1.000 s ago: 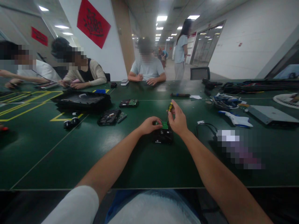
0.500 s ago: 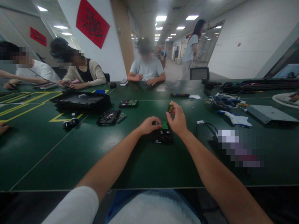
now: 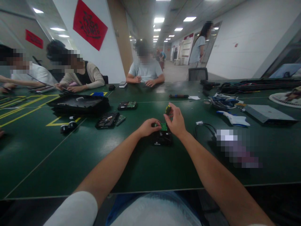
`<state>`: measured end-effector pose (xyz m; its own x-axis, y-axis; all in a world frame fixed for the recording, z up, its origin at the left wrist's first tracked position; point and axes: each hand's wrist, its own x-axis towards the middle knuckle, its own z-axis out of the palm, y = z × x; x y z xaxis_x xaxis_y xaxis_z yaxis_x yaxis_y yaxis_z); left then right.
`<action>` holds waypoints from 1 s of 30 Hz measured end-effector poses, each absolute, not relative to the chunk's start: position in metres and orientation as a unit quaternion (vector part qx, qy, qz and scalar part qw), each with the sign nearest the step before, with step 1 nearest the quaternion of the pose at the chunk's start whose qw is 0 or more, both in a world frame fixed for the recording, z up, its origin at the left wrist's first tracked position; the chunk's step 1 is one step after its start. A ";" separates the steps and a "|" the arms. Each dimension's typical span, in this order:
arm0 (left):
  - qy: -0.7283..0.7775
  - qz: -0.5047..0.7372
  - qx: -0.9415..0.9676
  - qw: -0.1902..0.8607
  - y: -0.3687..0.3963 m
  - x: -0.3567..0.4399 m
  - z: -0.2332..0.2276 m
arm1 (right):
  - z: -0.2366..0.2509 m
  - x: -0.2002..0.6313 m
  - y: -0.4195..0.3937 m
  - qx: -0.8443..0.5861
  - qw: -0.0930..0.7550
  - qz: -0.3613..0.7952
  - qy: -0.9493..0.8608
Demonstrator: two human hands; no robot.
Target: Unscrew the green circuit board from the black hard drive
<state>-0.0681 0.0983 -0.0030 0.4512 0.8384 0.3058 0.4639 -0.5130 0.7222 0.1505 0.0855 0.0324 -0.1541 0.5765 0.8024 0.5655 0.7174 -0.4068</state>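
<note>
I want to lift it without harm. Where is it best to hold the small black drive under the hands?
Probably by the two long side edges of the drive, coming from above: it lies flat, its green board faces up, and the left hand already steadies one end.

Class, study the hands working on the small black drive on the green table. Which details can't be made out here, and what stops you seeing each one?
- Screwdriver tip, head view: hidden behind the right hand.
- Drive far edge and most of its green board: covered by the left hand and the right hand.
- Object right of the black cable: pixelated.
- Screws on the drive: too small to tell.
</note>
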 end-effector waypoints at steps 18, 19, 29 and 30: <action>0.409 0.330 0.804 0.279 0.097 -0.067 -0.001 | 0.032 0.151 0.083 -0.380 0.528 0.008 -0.759; 0.407 0.330 0.804 0.279 0.097 -0.067 -0.001 | 0.032 0.151 0.083 -0.382 0.528 0.007 -0.758; 0.390 0.346 0.803 0.289 0.098 -0.067 -0.004 | 0.034 0.150 0.082 -0.373 0.535 0.004 -0.758; 0.390 0.347 0.803 0.289 0.098 -0.067 -0.004 | 0.034 0.150 0.082 -0.376 0.536 0.002 -0.756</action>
<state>-0.0667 0.0976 -0.0042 0.4552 0.8267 0.3307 0.4260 -0.5284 0.7344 0.1500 0.0822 0.0339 -0.1438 0.5699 0.8090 0.5667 0.7176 -0.4048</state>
